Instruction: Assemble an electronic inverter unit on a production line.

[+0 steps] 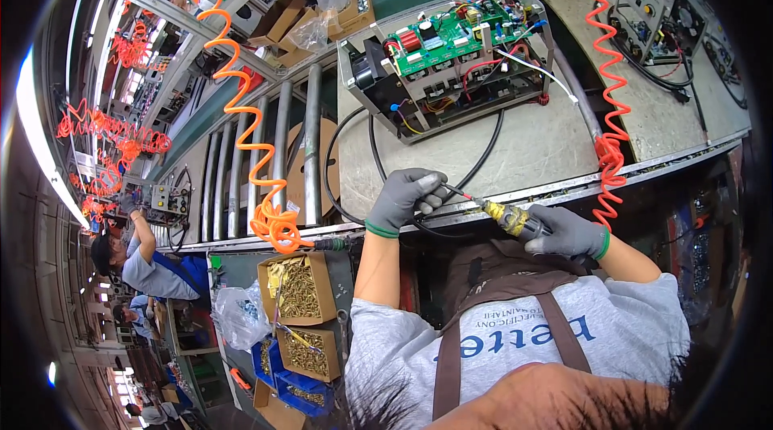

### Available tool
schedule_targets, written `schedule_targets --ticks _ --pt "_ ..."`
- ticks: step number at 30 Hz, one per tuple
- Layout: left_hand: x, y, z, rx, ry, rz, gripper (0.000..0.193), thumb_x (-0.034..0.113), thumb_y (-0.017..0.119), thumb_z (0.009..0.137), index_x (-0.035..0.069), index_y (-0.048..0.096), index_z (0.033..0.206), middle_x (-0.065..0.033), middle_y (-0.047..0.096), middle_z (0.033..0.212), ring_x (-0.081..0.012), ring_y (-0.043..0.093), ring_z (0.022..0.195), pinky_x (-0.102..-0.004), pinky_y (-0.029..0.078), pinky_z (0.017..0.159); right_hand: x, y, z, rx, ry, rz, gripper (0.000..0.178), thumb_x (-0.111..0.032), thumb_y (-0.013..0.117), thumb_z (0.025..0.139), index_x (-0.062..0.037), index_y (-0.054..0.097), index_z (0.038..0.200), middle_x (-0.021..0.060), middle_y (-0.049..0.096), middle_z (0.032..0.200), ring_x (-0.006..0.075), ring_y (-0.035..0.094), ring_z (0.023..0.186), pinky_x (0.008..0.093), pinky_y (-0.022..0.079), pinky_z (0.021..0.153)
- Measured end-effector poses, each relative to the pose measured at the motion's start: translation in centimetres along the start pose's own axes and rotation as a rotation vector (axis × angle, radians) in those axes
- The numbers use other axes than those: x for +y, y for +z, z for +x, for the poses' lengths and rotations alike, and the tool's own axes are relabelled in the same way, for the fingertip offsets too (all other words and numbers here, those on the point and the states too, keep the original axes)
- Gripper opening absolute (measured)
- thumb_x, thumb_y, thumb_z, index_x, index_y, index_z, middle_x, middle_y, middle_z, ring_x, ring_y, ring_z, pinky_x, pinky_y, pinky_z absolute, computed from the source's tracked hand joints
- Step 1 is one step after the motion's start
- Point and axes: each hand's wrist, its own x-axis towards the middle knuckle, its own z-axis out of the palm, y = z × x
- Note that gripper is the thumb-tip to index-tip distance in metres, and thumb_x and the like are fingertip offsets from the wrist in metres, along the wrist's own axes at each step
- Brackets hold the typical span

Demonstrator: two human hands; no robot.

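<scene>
My right hand (568, 233), in a grey glove with a green cuff, is closed round a screwdriver (509, 219) with yellow on its body. Its thin shaft points left toward my left hand (406, 201), gloved the same way. The left fingers are pinched together at the shaft's tip; what they hold there is too small to make out. Both hands are in front of the bench's near edge. Beyond them, on a metal-topped board, stands an open-framed electrical unit (451, 64) with a green circuit board (439, 47) and many wires. A black cable (485, 158) loops in front of it.
Orange coiled hoses (233, 72) hang left and right of the unit. Metal rollers (312, 140) run to the left. Cardboard boxes of screws (299, 289) and blue bins (302, 390) stand at lower left. Another unit (651, 15) is at far right. A co-worker (149, 265) is at far left.
</scene>
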Motion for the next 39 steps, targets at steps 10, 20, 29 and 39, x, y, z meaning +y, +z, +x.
schedule_targets --ticks 10,20,29,39 --pt "-1.4 0.3 3.4 0.264 0.215 0.097 0.041 0.034 0.069 0.087 -0.001 0.067 0.108 -0.0072 0.067 0.083 -0.0108 0.061 0.061 -0.0197 0.045 0.050 1.4 1.6 1.9 0.213 -0.042 0.112 0.049 -0.031 0.071 0.081 -0.0029 0.053 0.116 0.0067 0.058 0.092 0.0152 0.055 0.086 0.0296 0.046 0.078" --pt "-4.2 0.0 9.9 0.829 0.559 0.526 0.036 0.029 0.067 0.088 -0.002 0.067 0.106 -0.0042 0.065 0.079 -0.0069 0.058 0.065 -0.0219 0.043 0.052 2.0 1.9 2.6 0.254 0.000 0.414 0.039 -0.026 0.069 0.082 -0.0026 0.054 0.110 0.0012 0.055 0.087 0.0085 0.052 0.077 0.0252 0.045 0.068" --pt "-1.2 1.2 6.8 0.492 0.204 -0.104 0.029 0.024 0.062 0.093 0.002 0.063 0.110 -0.0047 0.066 0.091 -0.0052 0.054 0.062 -0.0157 0.041 0.049 2.3 2.0 3.4 0.185 0.039 0.485 0.038 -0.023 0.068 0.082 -0.0020 0.055 0.110 0.0012 0.056 0.086 0.0084 0.052 0.078 0.0249 0.044 0.069" --pt "-1.9 1.5 7.1 0.567 0.240 -0.154 0.026 0.024 0.067 0.090 -0.001 0.065 0.097 -0.0056 0.068 0.086 -0.0063 0.058 0.063 -0.0167 0.040 0.046 1.0 2.6 4.5 0.170 0.031 0.539 0.034 -0.022 0.066 0.084 -0.0023 0.054 0.109 0.0007 0.056 0.080 0.0074 0.052 0.068 0.0228 0.044 0.060"
